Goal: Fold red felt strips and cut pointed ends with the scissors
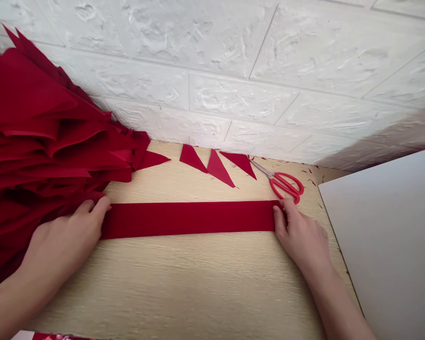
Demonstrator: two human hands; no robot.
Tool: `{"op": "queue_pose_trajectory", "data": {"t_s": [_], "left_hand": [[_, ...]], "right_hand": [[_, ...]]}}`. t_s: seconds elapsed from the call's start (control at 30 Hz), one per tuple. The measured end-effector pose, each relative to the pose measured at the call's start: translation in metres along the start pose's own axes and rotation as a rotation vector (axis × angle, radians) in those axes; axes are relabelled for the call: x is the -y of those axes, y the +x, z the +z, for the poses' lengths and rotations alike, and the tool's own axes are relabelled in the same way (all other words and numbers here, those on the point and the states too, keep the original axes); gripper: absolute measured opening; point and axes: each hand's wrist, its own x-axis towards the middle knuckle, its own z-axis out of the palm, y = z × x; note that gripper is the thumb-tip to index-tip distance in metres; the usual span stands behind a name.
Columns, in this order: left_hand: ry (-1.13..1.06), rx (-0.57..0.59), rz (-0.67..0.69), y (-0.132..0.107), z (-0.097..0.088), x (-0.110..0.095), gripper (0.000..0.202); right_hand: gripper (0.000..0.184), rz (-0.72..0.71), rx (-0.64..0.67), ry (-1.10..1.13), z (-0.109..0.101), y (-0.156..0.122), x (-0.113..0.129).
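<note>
A flat dark red fabric strip (191,218) stretches across the table between my two hands. At its left end my left hand (74,226) has its fingers closed on the strip, beside the heap of cloth. My right hand (301,229) pinches the right end, thumb and fingers pressed together. Just beyond that hand lie scissors (285,184) with red handles, their blades pointing toward the wall. Three cut red triangles (221,169) of fabric rest in a row left of the scissors.
A tall pile of red fabric pieces (49,123) fills the left side. A white brick-patterned wall (212,61) bounds the back of the wooden table (184,288). At the right stands a white panel (389,226). Small red scraps (308,171) are scattered near the wall.
</note>
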Motion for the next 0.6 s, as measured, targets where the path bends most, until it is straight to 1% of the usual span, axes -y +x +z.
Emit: {"op": "queue_pose_trajectory", "data": {"t_s": [0.17, 0.27, 0.37, 0.53, 0.6], "left_hand": [[0.011, -0.010, 0.003, 0.000, -0.001, -0.003, 0.050], [-0.007, -0.009, -0.009, 0.000, -0.001, -0.003, 0.051], [-0.007, -0.075, 0.001, 0.000, 0.000, -0.004, 0.053], [0.016, -0.091, 0.006, 0.002, 0.007, -0.001, 0.054], [0.040, -0.124, 0.012, 0.003, 0.012, 0.000, 0.054]], "right_hand": [[0.025, 0.009, 0.024, -0.003, -0.002, 0.002, 0.002], [0.023, 0.001, 0.013, 0.013, -0.002, 0.004, 0.001], [0.022, 0.006, 0.001, 0.038, -0.001, 0.004, 0.000], [0.025, 0.014, -0.050, 0.097, 0.000, 0.001, 0.001], [0.026, 0.040, -0.060, 0.110, -0.001, -0.001, 0.004]]}}
